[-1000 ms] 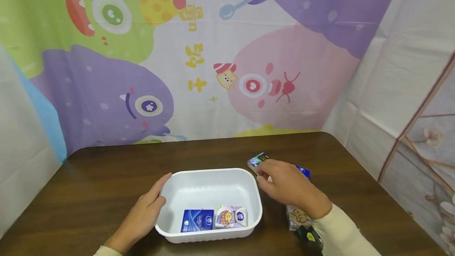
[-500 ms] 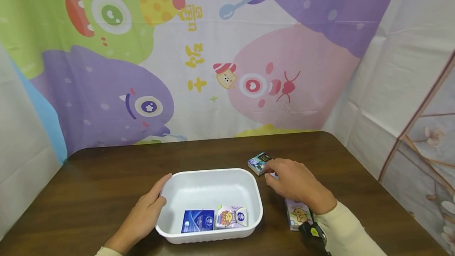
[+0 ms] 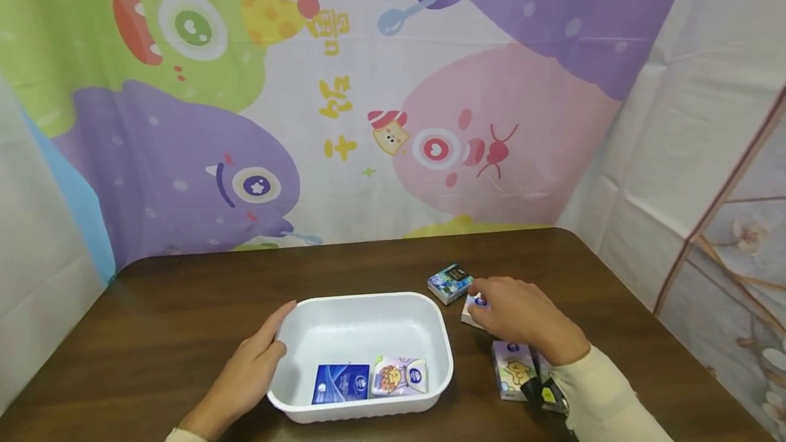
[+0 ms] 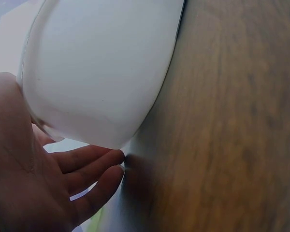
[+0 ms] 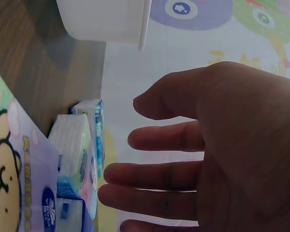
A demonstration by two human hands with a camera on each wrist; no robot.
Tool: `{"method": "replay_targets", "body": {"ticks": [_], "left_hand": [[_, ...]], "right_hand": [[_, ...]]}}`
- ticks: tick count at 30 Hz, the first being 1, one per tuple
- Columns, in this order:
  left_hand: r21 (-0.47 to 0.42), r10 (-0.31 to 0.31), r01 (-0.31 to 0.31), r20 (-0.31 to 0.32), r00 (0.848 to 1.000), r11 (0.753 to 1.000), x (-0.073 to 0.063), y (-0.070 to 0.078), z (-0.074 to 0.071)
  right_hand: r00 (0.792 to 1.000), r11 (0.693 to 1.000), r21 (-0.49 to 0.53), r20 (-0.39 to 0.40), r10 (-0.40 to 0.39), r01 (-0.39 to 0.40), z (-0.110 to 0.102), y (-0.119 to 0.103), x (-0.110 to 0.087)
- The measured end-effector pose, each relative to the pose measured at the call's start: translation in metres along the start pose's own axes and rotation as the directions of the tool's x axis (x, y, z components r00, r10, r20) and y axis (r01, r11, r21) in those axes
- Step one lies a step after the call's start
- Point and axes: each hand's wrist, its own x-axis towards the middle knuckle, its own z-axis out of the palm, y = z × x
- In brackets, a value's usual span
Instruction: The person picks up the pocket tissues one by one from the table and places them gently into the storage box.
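A white plastic tub (image 3: 362, 329) holds a dark blue tissue pack (image 3: 341, 383) and a cartoon-printed tissue pack (image 3: 400, 376), side by side near its front wall. At its left end, my left hand (image 3: 248, 363) rests against the rim, the fingers loosely extended along the outside wall. My right hand (image 3: 522, 312) hovers at the right over a pale tissue pack (image 3: 471, 311), which it partly covers. In the right wrist view its fingers are straight and apart, with nothing between them. Just behind lies a teal-and-black tissue pack (image 3: 450, 283). Nearer the front lies a purple bear-printed tissue pack (image 3: 513, 370).
Another pack (image 3: 543, 367) is mostly hidden by the right forearm and the black wrist strap (image 3: 545, 394). A dark blue-edged pack (image 5: 75, 215) shows low in the right wrist view. Behind the brown table (image 3: 202, 292) hangs a cartoon curtain (image 3: 344, 210).
My right hand has shifted right and slightly toward me, uncovering the teal-and-black pack and part of the pale one. The left hand and the tub have stayed in place.
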Motion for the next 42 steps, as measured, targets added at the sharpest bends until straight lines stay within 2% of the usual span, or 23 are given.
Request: {"method": "replay_targets", "body": {"ticks": [14,29,32,36,42], "left_hand": [[-0.006,-0.001,0.001,-0.018,1.000,1.000,-0.005,-0.005,-0.001],[0.000,-0.007,0.007,-0.021,1.000,1.000,-0.003,-0.003,-0.002],[-0.011,-0.008,0.008,-0.005,1.000,1.000,-0.002,-0.003,0.000],[-0.004,0.003,-0.003,-0.003,1.000,1.000,-0.003,-0.004,0.001],[0.002,0.016,-0.016,-0.015,1.000,1.000,-0.002,-0.004,0.000]], "right_hand": [[0.999,0.997,-0.078,0.039,-0.013,0.016,0.001,-0.002,0.002],[0.990,0.997,-0.079,0.141,0.008,0.003,0.006,-0.001,0.004],[0.988,0.996,-0.084,0.153,0.015,-0.002,0.008,0.000,0.002],[0.988,0.997,-0.079,0.154,0.020,-0.008,0.011,0.003,-0.003],[0.993,0.995,-0.101,0.113,0.024,-0.012,0.011,0.003,-0.001]]}}
